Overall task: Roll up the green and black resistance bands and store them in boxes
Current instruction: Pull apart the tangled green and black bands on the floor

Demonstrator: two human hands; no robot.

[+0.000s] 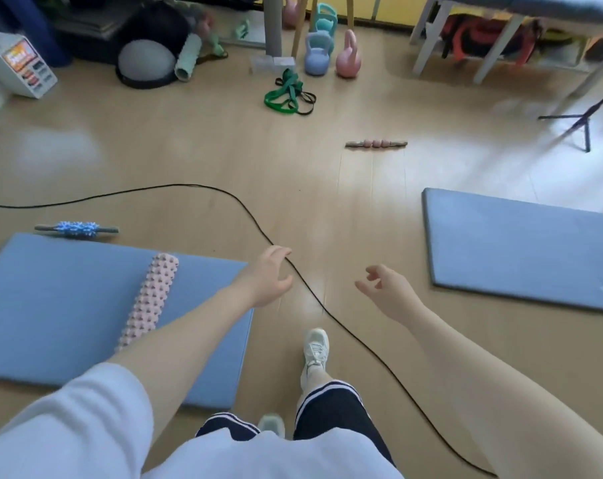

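Nothing was rolled yet — the green and black bands (289, 95) lay tangled on the floor at twelve o'clock, well beyond the left hand (267, 278) and right hand (384, 288), both loosely open and empty.

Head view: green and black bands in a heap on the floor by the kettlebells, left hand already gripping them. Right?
Not quite. The head view shows the bands heaped by the kettlebells, but the left hand grips nothing; both hands are empty and well short of them.
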